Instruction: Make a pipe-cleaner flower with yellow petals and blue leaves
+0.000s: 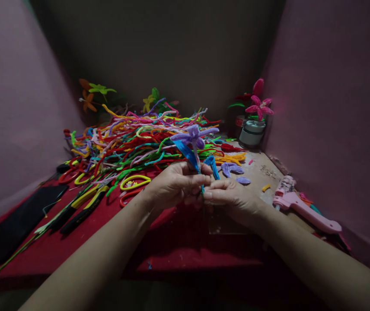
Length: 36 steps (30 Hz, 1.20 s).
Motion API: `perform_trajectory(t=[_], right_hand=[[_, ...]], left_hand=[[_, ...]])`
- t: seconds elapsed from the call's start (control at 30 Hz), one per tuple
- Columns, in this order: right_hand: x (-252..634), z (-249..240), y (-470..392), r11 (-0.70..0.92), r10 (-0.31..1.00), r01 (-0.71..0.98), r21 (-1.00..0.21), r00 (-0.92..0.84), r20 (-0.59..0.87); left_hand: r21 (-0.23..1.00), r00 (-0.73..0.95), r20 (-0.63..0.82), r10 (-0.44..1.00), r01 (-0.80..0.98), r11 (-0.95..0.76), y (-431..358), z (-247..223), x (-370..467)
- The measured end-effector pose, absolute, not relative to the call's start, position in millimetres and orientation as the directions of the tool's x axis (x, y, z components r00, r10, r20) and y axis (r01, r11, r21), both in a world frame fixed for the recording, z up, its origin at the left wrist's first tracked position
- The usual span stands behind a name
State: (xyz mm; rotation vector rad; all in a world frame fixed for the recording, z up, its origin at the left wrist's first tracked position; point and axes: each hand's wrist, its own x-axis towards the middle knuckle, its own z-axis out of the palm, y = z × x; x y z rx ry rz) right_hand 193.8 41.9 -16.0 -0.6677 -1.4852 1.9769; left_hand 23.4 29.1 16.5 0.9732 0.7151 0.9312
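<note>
Both of my hands hold a pipe-cleaner flower point(194, 136) upright near the table's middle. It has purple petals, and a blue leaf point(186, 152) rises beside its stem. My left hand point(180, 181) pinches the stem just under the bloom. Slightly lower, my right hand point(228, 195) closes its fingers on the stem, which looks green and blue there. A second blue folded piece point(213, 167) stands just behind the right fingers; whether it joins the flower I cannot tell. Loose purple petals point(232, 169) lie on the board past my right hand.
A large heap of coloured pipe cleaners point(136, 142) covers the table's back. Black-and-yellow pliers point(84, 209), scissors point(135, 182) and a dark flat object point(19, 220) lie left. A pink glue gun point(308, 209) rests right on the board point(256, 155). A pink flower point(260, 107) stands in a pot point(251, 133).
</note>
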Motion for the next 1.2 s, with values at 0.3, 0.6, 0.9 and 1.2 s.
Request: perform_trajectory(t=[0.3,0.6,0.9,1.2], right_hand=[[191.9,-9.8,39.3,-0.124,0.751,-0.057,-0.991,-0.658,-0.056],[188.6,-13.0,35.1,-0.232,0.685,-0.241,-0.942,-0.728,0.018],[188.6,-4.8,35.6,-0.060,0.741,-0.057,-0.997,-0.672,-0.006],[195.5,-9.4,40.4,-0.070,0.653,-0.084,-0.994,-0.757,0.018]], left_hand=[[0.938,0.287,-0.151,0.946,-0.259,0.228,29.2,16.9,27.5],[0.920,0.445,-0.045,0.894,-0.330,0.210,27.7,17.6,26.9],[0.992,0.253,-0.050,0.966,-0.100,0.077,20.9,26.9,32.1],[0.849,0.483,-0.094,0.871,-0.418,0.324,29.3,18.5,24.2]])
